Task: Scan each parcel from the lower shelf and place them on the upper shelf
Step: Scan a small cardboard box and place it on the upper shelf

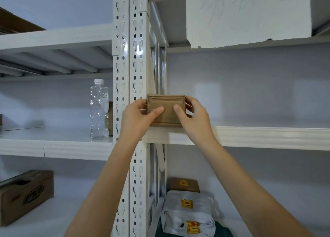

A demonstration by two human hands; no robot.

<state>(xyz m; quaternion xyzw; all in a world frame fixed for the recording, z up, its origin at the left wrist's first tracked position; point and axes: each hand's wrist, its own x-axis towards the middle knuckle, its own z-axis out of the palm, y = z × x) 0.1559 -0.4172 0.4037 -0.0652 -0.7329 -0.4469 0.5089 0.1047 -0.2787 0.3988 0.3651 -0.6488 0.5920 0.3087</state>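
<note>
A small brown cardboard parcel (pixel 167 108) stands on edge at the left end of the upper shelf (pixel 250 136), against the white upright. My left hand (pixel 138 115) grips its left side with the thumb on its front. My right hand (pixel 192 115) grips its right side the same way. On the lower shelf below lie a brown parcel (pixel 184 184) and two grey bagged parcels (pixel 189 203), (pixel 189 224), each with a yellow sticker. No scanner is in view.
White perforated uprights (pixel 132 76) split the racking in two bays. In the left bay stand a clear plastic bottle (pixel 99 110) and, lower down, a brown carton (pixel 25 195). A large white box (pixel 248 13) sits on the top right shelf. Something dark green (pixel 221 230) lies beside the grey parcels.
</note>
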